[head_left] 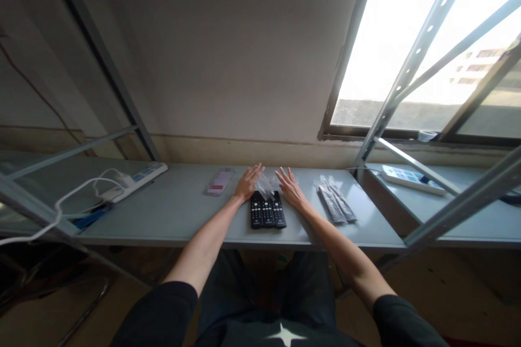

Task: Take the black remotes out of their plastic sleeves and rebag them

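Three black remote controls (267, 214) lie side by side on the grey table (191, 222), right in front of me. A crumpled clear plastic bag (265, 187) rests over their far ends, between my hands. My left hand (249, 183) is at the bag's left side, fingers stretched forward. On the other side my right hand (290, 188) lies with its fingers spread, close to the far end of the right remote. Neither hand is closed round anything. Further right lie two bagged remotes (337, 201) in clear wrapping, next to each other.
A phone (220, 182) with a blurred screen lies left of my left hand. Power strips (136, 181) with white cables stand at the left, and another power strip (412, 179) at the right. Metal shelf posts (419, 54) flank the table on both sides; a wall runs behind it.
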Demonstrator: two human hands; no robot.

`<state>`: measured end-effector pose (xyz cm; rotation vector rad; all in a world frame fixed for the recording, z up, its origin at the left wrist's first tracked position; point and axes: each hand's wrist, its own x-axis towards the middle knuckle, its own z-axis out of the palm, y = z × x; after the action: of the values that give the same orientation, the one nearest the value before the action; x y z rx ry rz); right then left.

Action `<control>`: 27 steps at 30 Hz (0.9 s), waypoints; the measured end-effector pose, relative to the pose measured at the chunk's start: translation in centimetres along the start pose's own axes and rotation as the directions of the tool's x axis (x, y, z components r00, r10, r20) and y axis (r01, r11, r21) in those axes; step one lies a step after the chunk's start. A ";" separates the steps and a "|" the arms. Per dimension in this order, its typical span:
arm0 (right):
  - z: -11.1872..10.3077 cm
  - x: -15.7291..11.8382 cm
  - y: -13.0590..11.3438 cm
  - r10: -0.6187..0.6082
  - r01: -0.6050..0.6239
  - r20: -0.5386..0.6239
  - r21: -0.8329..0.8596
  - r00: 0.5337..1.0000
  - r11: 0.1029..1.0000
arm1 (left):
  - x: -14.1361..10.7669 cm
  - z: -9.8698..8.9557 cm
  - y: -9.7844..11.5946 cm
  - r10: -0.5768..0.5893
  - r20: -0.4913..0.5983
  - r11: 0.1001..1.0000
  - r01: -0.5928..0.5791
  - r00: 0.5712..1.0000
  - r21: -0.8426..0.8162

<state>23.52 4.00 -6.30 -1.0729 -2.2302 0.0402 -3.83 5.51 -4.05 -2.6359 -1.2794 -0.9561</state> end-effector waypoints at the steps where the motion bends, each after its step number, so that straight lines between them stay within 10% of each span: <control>1: 0.0 0.0 0.0 -0.005 0.005 0.003 0.004 1.000 1.000 | 0.0 0.0 0.0 0.000 0.002 1.000 0.000 1.000 -0.007; 27: 0.6 -0.9 -1.6 -0.017 0.020 0.064 -0.041 0.998 0.999 | 0.0 0.3 -1.7 0.100 -0.197 0.994 -0.108 0.975 -0.030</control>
<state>22.45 2.48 -6.81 -1.0868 -2.3072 0.0206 -4.92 6.72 -4.65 -2.5325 -1.0784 -1.2013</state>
